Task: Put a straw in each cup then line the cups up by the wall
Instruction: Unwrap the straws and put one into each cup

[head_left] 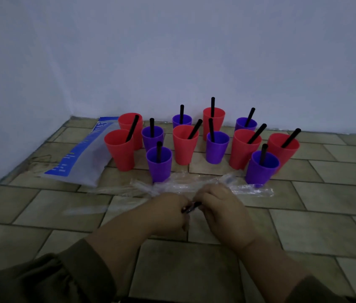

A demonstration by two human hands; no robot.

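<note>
Several red cups and purple cups stand clustered on the tiled floor near the wall. Black straws stick up from the cups; the far-left back red cup shows none of its own. My left hand and my right hand meet low in the middle, in front of the cups. Both pinch a black straw between them, mostly hidden by the fingers.
A clear crumpled plastic wrapper lies just in front of the cups, beyond my hands. A white and blue plastic bag lies at the left beside the red cups. The tiled floor meets walls at the back and left.
</note>
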